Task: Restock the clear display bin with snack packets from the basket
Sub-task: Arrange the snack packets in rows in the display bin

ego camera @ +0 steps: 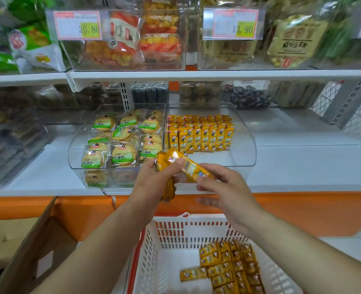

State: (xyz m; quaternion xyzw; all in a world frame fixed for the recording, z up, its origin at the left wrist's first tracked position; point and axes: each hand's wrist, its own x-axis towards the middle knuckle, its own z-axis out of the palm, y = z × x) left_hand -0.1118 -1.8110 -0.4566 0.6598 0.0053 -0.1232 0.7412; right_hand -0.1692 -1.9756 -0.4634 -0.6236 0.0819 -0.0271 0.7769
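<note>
Head: yellow packets (230, 267) in basket (154, 249)

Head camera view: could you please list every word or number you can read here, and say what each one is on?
"20.80": on the yellow patch of the left price tag.
"13.90": on the yellow patch of the right price tag; the second digit is faint.
Print on the snack packets, the biscuit packs and the gold bag: too blurred to read.
</note>
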